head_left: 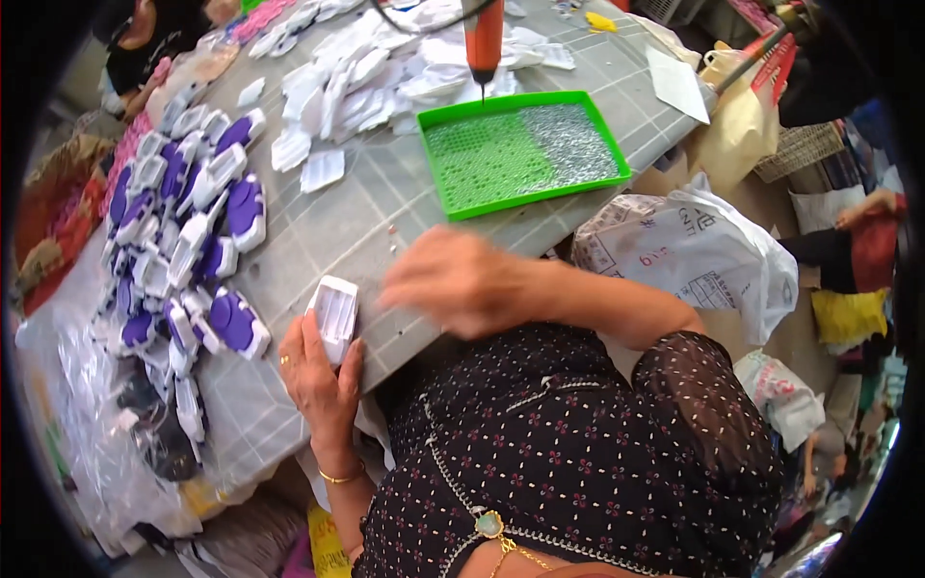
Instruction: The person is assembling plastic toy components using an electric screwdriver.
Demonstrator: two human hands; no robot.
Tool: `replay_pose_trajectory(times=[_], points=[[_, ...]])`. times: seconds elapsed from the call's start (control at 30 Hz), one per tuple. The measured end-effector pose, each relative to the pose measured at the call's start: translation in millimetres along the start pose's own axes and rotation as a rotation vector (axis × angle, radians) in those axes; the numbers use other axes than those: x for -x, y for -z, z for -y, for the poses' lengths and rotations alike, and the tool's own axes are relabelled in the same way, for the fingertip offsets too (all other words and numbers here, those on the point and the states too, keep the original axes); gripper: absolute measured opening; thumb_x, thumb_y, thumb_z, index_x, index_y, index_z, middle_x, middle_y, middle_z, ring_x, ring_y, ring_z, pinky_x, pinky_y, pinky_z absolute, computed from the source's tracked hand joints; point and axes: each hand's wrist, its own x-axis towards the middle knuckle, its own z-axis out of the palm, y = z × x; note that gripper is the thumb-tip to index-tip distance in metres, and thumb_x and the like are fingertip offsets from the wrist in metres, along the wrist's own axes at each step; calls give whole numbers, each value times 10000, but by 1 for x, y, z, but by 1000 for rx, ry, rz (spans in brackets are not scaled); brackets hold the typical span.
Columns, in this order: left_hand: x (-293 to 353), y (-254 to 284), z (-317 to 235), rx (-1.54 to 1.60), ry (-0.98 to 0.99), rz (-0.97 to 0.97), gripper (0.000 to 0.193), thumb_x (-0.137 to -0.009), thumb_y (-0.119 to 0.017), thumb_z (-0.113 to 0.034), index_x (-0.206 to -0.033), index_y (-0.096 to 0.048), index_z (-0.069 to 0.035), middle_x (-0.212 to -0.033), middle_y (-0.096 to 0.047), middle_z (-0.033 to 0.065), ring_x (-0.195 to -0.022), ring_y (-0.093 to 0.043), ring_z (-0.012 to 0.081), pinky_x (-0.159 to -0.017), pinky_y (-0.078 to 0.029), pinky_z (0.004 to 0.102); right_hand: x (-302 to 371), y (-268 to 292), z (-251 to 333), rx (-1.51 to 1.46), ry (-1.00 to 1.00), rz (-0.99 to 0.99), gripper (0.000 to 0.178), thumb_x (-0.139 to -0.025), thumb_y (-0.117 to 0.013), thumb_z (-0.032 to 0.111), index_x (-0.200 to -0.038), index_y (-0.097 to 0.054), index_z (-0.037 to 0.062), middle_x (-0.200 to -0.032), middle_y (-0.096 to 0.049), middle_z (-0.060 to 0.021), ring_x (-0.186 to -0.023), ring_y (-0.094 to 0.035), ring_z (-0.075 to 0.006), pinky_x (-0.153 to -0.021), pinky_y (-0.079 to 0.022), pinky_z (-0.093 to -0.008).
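Observation:
My left hand (321, 374) is closed around a small white plastic casing (336, 313), its hollow side facing up near the table's front edge. To the right of it, my right hand (445, 282) is smeared by motion, so its fingers and anything in them cannot be made out. Beyond that hand lies a bright green tray (453, 205) with a surface full of holes and many small silvery screws (578, 144) on its right part. Over the tray's far edge hangs an orange electric screwdriver (484, 43), its thin bit pointing down.
A heap of white and purple assembled casings (183, 226) covers the table's left side. Loose white plastic parts (366, 72) are piled at the back. A white sack (689, 252) stands off the table's right edge. Another person (154, 48) sits at the far left.

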Motion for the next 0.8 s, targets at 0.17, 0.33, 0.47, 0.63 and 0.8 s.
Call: replay_pose_trajectory(times=[0.17,0.33,0.47,0.63,0.8], points=[[-6,-10,-10,-79,-1,-79,676,-878,-786,-300,-1407,-540,42,-1351,-583,246,-1232,-550,424,-1056,-417,492,64,145,-78,536,-664,-341,153,-906,-623,49,-1035,-703,64,-939,-728,-148,-826,-709,-321,-753,-557,-405],[-7,-13,-11,-103,-15,-74,695,-885,-785,-344,-1411,-538,37,-1366,-576,248,-1247,-549,425,-1057,-417,495,94,203,-227,976,-1061,-47,404,-889,-652,246,-1284,-667,168,-1264,-678,-136,-1216,-629,-327,-1027,-468,-516],[-8,-12,-12,-68,-3,-99,674,-867,-793,-295,-1401,-558,42,-1340,-599,237,-1225,-562,412,-1066,-422,478,119,226,-311,854,-1263,257,506,-904,-621,265,-1398,-576,166,-1421,-585,-164,-1342,-538,-403,-1089,-453,-534],[-9,-10,-12,-27,-35,-94,688,-855,-808,-340,-1377,-576,43,-1333,-604,247,-1207,-576,417,-1047,-429,488,137,239,-285,921,-1056,196,367,-938,-598,246,-1266,-625,83,-1175,-689,-254,-1137,-664,-420,-976,-518,-510],[-2,-7,-10,3,-36,-81,653,-815,-803,-240,-1359,-586,49,-1333,-609,241,-1193,-587,415,-1046,-440,485,124,241,-188,580,-973,-269,524,-970,-670,307,-1380,-546,5,-1084,-713,-185,-860,-697,-300,-765,-525,-410]])
